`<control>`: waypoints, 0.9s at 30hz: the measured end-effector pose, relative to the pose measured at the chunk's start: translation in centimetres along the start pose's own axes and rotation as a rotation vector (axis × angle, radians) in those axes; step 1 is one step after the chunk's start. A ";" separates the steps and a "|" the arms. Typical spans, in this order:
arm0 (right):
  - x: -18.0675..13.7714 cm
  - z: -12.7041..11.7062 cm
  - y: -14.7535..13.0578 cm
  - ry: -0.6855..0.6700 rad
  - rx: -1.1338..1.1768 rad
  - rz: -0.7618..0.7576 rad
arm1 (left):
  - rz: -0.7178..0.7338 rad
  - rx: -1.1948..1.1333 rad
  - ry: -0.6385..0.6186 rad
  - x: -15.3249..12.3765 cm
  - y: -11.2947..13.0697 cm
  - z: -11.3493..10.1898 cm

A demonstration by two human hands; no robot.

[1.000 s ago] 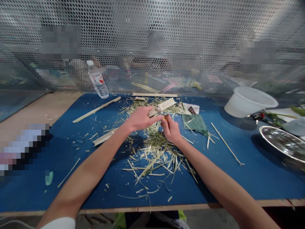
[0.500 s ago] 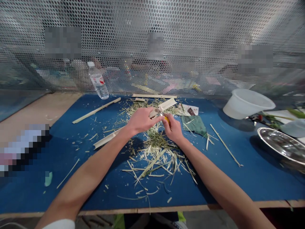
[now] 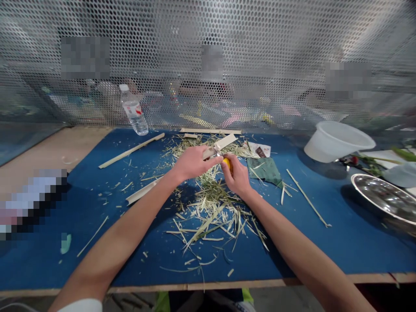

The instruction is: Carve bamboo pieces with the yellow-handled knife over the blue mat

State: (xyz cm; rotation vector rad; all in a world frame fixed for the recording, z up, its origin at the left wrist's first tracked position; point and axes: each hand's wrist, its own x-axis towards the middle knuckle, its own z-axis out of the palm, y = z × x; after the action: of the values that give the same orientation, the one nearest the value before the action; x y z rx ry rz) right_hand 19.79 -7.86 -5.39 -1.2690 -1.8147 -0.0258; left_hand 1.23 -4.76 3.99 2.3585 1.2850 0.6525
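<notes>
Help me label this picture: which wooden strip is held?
The wooden strip gripped in the left hand; the others, including the narrow strip by the bottle, lie on the table.

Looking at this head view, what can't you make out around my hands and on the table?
Head view: most of the yellow handle is covered by the right hand.
Head view: one end of the held strip is hidden by the left hand.
Head view: the metal bowl is cut off by the right edge.
Head view: print on the bottle label is too small to read.
</notes>
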 end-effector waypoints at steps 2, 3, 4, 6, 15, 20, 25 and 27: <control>-0.2 0.2 0.0 -0.014 -0.019 0.001 | -0.029 0.002 -0.021 0.0 -0.2 -0.1; -0.2 0.4 0.0 -0.015 -0.033 -0.003 | -0.040 0.002 -0.028 0.1 -0.3 -0.1; -0.3 0.5 0.0 -0.010 -0.046 -0.010 | -0.048 0.001 -0.032 0.0 -0.3 -0.2; -0.4 0.8 0.0 0.008 -0.072 -0.017 | -0.061 0.000 -0.028 0.0 -0.3 -0.3; -0.6 0.6 -0.2 0.059 -0.086 -0.025 | -0.102 0.055 0.026 0.1 -0.9 -0.2; -0.8 0.8 -0.3 0.015 -0.076 0.004 | -0.095 0.082 0.025 0.3 -1.5 0.0; -0.7 1.0 -0.3 -0.028 -0.058 0.036 | -0.079 0.123 0.026 0.2 -1.2 0.4; -0.7 1.0 -0.3 -0.028 -0.061 0.040 | -0.082 0.137 0.024 0.1 -1.1 0.5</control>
State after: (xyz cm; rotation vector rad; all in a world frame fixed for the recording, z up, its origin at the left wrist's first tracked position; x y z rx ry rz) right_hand 18.96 -8.00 -6.35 -1.3546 -1.8239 -0.0417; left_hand 0.83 -4.12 3.02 2.3970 1.4721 0.5860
